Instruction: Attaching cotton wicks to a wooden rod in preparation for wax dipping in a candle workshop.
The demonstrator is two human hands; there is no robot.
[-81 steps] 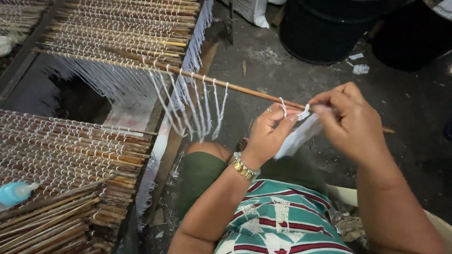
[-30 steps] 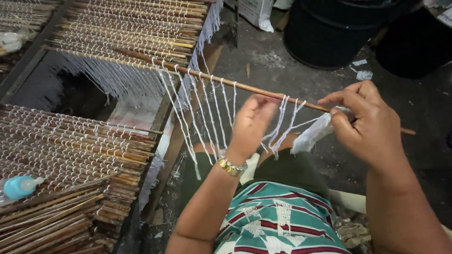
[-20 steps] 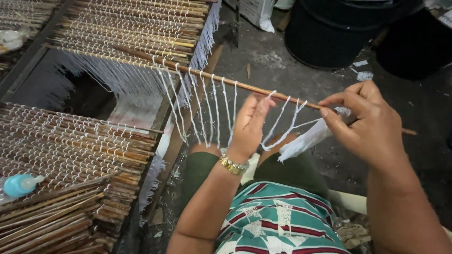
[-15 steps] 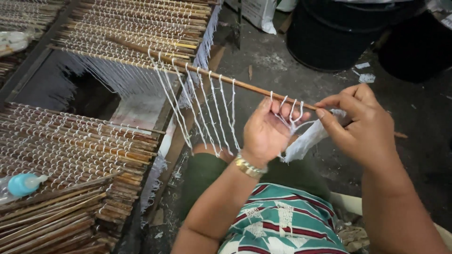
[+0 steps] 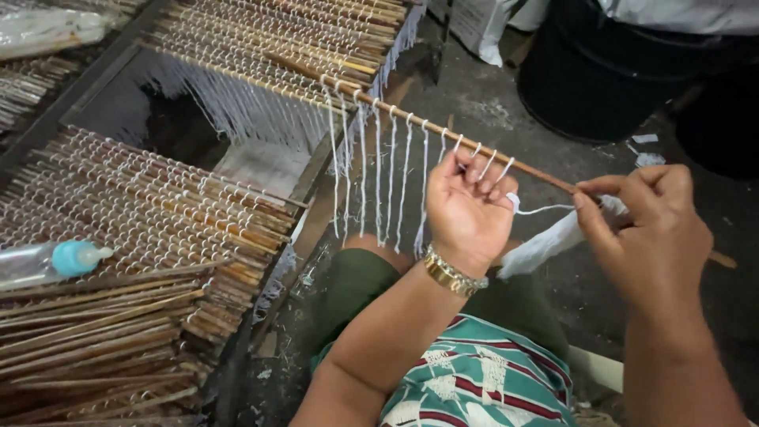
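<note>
A thin wooden stick (image 5: 411, 119) runs from upper left to right, with several white string loops (image 5: 379, 182) hanging off it. My left hand (image 5: 468, 207) is closed around the strings at the stick's right part, a gold bracelet on its wrist. My right hand (image 5: 652, 229) pinches a white string (image 5: 541, 209) that leads to the left hand, and holds a white bundle of string (image 5: 541, 247) under the stick's right end.
A frame at the left holds rows of sticks with white strings (image 5: 158, 213), with more on top (image 5: 277, 39). Bare sticks (image 5: 95, 332) lie piled lower left beside a plastic bottle with a blue cap (image 5: 75, 257). A black tub (image 5: 617, 71) stands on the concrete floor.
More white loops hang on the stick than 2.7 s ago. My left hand rose from below the stick and closed on the newest loops; my right hand pulled the string out to the right.
</note>
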